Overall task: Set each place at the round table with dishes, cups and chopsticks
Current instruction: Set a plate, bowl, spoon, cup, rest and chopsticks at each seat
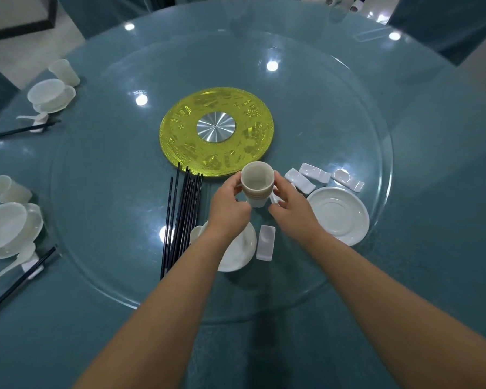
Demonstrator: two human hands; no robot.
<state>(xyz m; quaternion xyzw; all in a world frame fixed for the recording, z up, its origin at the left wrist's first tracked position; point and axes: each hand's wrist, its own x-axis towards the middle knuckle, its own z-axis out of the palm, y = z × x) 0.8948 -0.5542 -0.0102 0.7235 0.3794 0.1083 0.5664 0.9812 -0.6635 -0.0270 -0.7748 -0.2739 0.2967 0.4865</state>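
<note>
A stack of nested white cups (pixel 257 184) stands near the middle of the glass turntable (pixel 101 220). My left hand (pixel 228 206) grips its left side and my right hand (pixel 290 203) grips its right side. Several black chopsticks (pixel 182 217) lie in a bundle to the left of my left hand. A white saucer (pixel 338 215) sits to the right. A second white dish (pixel 240 249) lies partly under my left wrist. White chopstick rests (pixel 314 173) are scattered behind the saucer, and one rest (pixel 266 242) lies between my wrists.
A yellow disc with a metal hub (pixel 216 130) marks the turntable's centre. Two set places sit on the teal table at the left: bowl on plate (pixel 51 94) with cup (pixel 64 72), and bowl (pixel 9 228) with cup (pixel 6 189), spoons and chopsticks. Chairs stand behind the table.
</note>
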